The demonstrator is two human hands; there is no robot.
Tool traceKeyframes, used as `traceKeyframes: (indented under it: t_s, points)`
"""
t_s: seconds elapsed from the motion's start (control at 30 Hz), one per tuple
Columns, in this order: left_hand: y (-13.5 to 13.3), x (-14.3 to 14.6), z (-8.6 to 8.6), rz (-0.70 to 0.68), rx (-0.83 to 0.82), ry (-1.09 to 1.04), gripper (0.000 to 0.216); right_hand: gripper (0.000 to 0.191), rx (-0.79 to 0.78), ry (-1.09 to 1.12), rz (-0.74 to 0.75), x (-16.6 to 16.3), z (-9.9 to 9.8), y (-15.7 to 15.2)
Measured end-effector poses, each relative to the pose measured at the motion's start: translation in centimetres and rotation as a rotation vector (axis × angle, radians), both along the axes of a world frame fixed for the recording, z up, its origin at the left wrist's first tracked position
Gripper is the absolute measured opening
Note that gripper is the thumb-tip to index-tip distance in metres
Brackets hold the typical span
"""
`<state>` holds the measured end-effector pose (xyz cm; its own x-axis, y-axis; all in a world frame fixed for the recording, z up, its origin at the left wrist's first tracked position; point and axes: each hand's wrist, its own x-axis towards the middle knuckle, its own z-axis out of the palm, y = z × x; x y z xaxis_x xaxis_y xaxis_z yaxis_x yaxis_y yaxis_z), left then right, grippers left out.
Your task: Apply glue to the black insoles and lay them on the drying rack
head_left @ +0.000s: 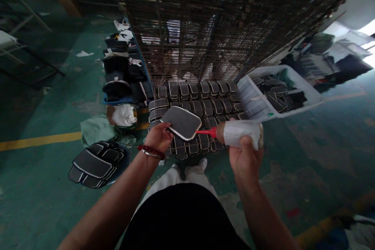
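My left hand (160,137) pinches the near-left edge of a dark grey panel (182,122) with rounded corners and a pale rim. In my right hand (246,156) lies a squeeze bottle (238,133) wrapped in white, tipped sideways, with a red nozzle (207,132) pointing left. The nozzle's tip meets the panel's right edge; whether it touches I cannot tell. Beneath both hands, rows of similar dark panels (207,107) lie on a wire rack shelf, partly hidden by the held panel.
Raised wire racks (187,27) tower ahead. A white bin (263,106) with dark pieces stands right of the shelf. On the left are a stack of dark panels (95,161) on a round stool, an open bag (124,115) with white plastic, and piled black goods (117,68).
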<state>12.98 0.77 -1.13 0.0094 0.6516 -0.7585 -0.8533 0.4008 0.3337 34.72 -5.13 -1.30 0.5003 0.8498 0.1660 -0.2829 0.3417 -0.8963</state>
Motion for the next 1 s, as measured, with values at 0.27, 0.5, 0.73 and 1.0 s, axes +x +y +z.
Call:
traceKeyframes:
  t_s: [0.27, 0.5, 0.73, 1.0]
  points:
    - [1.1, -0.2, -3.1, 0.12, -0.101, -0.003, 0.029, 0.049, -0.271, 0.584, 0.202, 2.9, 0.1, 0.6]
    - [0.0, 1.1, -5.0, 0.12, -0.084, -0.019, 0.027, 0.055, 0.144, 0.84, 0.023, 11.7, 6.2, 0.6]
    - [0.1, 4.3, -4.3, 0.129, -0.032, -0.07, 0.031, 0.042, -0.131, 0.563, 0.049, 5.6, 1.5, -3.0]
    - [-1.8, 8.3, -3.7, -0.249, 0.016, -0.266, 0.02, 0.031, -0.406, 0.904, 0.322, -4.2, -2.6, -3.6]
